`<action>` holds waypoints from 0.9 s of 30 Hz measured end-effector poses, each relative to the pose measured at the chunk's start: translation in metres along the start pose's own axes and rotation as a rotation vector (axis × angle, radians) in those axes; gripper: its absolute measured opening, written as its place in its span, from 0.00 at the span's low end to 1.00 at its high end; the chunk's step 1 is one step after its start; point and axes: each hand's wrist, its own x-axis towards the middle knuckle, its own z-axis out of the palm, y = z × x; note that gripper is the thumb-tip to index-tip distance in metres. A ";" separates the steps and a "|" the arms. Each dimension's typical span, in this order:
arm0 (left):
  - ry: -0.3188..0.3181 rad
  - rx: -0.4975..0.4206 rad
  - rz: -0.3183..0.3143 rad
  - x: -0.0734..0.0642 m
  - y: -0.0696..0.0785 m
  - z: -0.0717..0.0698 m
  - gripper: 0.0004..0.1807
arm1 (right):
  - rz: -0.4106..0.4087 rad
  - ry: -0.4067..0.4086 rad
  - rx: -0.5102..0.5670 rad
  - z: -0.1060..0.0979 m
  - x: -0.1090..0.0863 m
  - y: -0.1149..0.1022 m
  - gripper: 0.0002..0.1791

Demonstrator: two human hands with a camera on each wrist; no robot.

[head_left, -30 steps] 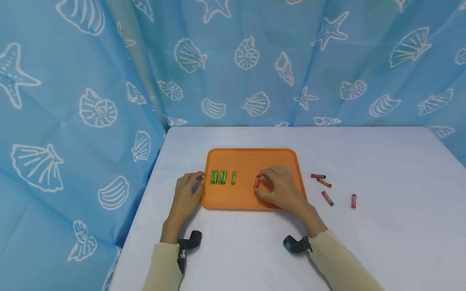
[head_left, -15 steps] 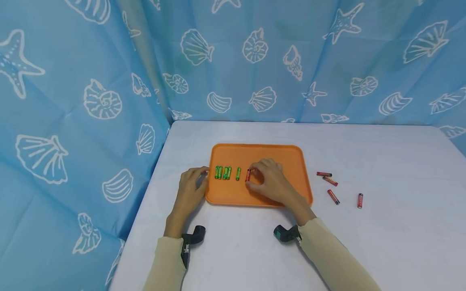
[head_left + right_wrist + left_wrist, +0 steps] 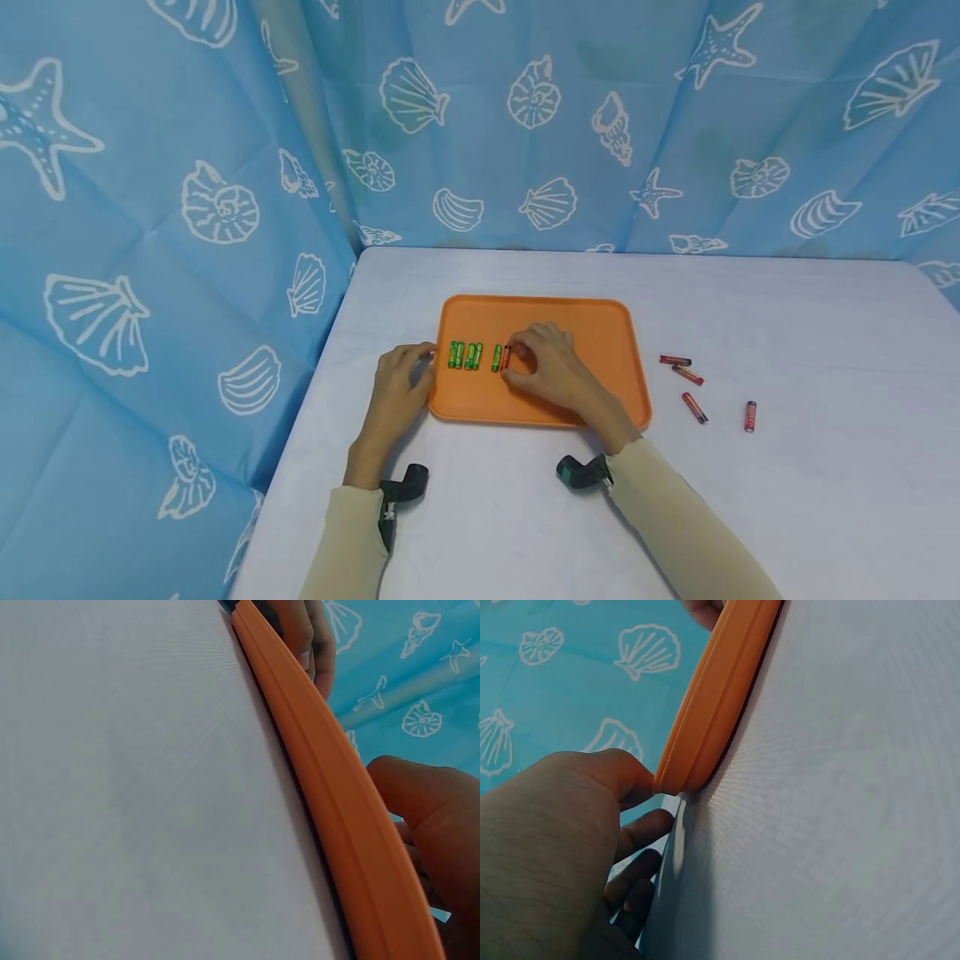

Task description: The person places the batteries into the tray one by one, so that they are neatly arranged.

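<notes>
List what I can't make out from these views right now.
- Head view: printing on the green batteries and the red battery pinched by the right hand: too small to read.
- Head view: tray floor beneath the right hand: hidden by that hand.
- Left wrist view: all batteries on the tray: hidden by its wall; left hand: cut off by the left edge.
- Right wrist view: red battery: hidden by the tray wall.
</notes>
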 end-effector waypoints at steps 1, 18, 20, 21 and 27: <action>0.001 -0.001 0.000 0.000 0.000 0.000 0.19 | 0.000 -0.001 0.002 0.000 0.001 0.000 0.20; -0.006 -0.002 -0.003 0.000 0.002 0.001 0.18 | -0.009 -0.003 -0.001 0.004 0.006 0.000 0.22; -0.011 0.003 -0.008 0.000 0.002 0.001 0.19 | 0.003 -0.007 0.001 0.003 0.005 0.000 0.22; -0.013 0.006 -0.010 0.000 0.001 0.001 0.19 | 0.008 -0.008 0.003 0.003 0.005 0.000 0.23; -0.021 0.014 -0.011 0.000 -0.001 -0.001 0.19 | 0.003 0.004 0.027 -0.001 0.000 0.000 0.24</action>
